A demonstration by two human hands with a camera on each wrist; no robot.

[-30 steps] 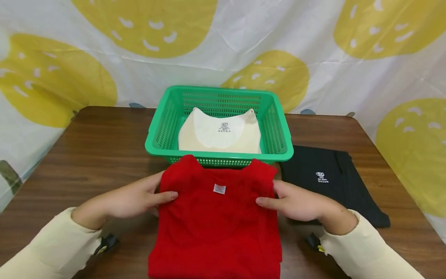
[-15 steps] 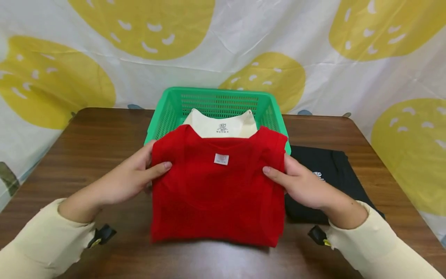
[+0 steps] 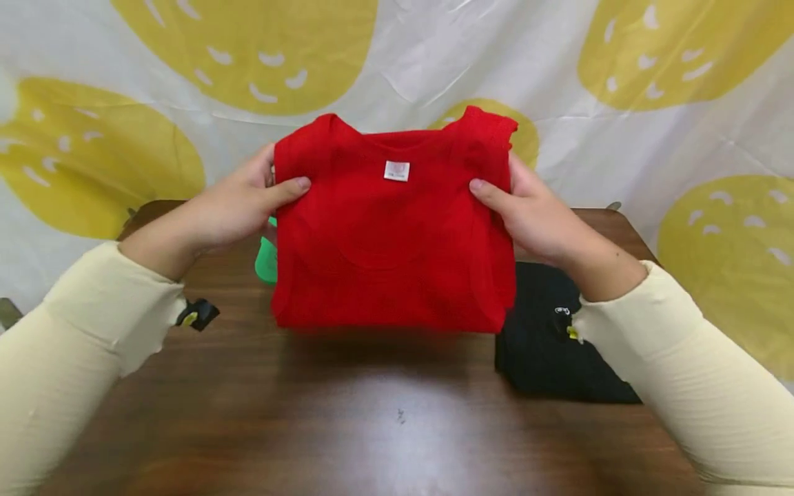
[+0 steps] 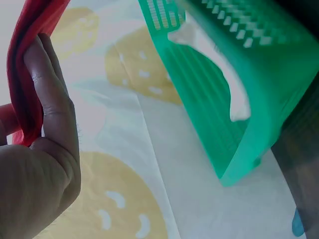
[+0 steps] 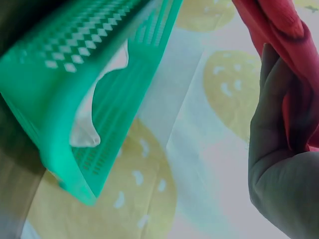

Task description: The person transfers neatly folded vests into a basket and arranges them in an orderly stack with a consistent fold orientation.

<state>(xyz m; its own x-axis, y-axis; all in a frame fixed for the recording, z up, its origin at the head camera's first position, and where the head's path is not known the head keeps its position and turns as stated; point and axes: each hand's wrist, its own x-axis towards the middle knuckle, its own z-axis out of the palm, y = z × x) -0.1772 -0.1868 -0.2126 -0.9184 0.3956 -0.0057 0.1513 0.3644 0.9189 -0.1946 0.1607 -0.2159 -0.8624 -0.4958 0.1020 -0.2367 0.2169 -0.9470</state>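
A folded red sleeveless top (image 3: 391,234) with a white neck label hangs in the air above the table. My left hand (image 3: 238,203) pinches its left side, thumb in front and fingers behind. On the opposite side my right hand (image 3: 536,213) grips it the same way. Behind the top, the green basket (image 3: 267,262) is mostly hidden in the head view. Both wrist views show the basket (image 4: 209,119) apart from the hands, with a cream garment (image 5: 85,119) inside it.
A folded black garment (image 3: 552,344) lies on the brown wooden table (image 3: 347,413) at the right, partly behind the right sleeve. A white cloth with yellow patterns (image 3: 428,55) hangs along the table's far edge.
Both hands have raised the red top from low in front of the basket up and forward, so it now covers most of the basket. Its lower edge has come off the table.
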